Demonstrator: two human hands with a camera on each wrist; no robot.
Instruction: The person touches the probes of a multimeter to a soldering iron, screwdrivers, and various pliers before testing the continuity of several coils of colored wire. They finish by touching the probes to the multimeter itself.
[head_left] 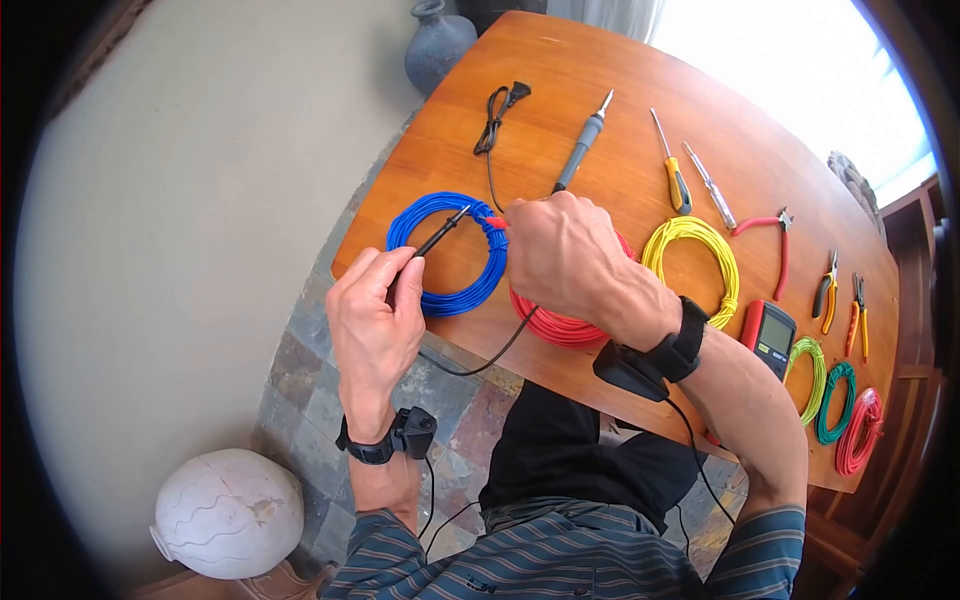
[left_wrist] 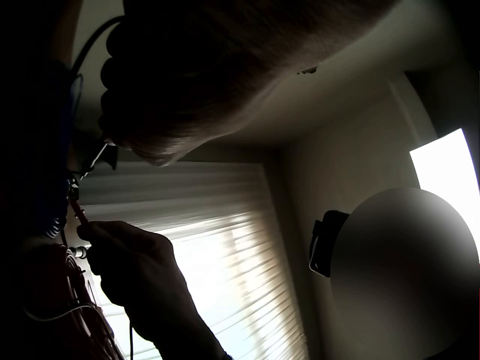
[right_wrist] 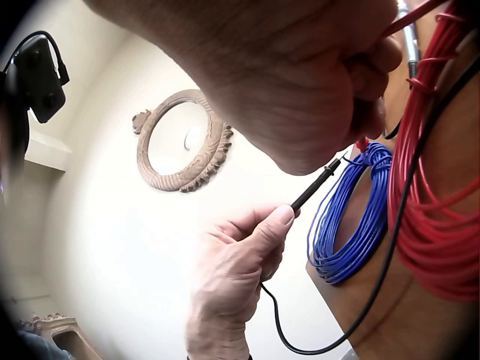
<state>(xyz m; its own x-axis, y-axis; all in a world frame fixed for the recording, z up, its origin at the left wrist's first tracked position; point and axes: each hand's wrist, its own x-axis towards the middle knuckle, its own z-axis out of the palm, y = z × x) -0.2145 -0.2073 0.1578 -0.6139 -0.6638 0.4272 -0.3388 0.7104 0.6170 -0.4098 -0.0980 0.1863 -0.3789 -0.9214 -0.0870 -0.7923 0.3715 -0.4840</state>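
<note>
Right hand (head_left: 568,252): red probe (head_left: 496,222); left hand (head_left: 374,318): slim, metal-tipped black probe (head_left: 438,236).

a black probe (head_left: 441,231) in the left hand's (head_left: 375,315) grip; by that grip, a blue coil (head_left: 490,275); under the right hand's (head_left: 565,250) grip, a red coil (head_left: 560,328); beyond it, a yellow coil (head_left: 728,268); behind, a pale-striped, dark blue-green shirt (head_left: 560,565).

In the head view, the right grip (head_left: 562,250) hides most of the red probe (head_left: 497,222) it holds.
</note>
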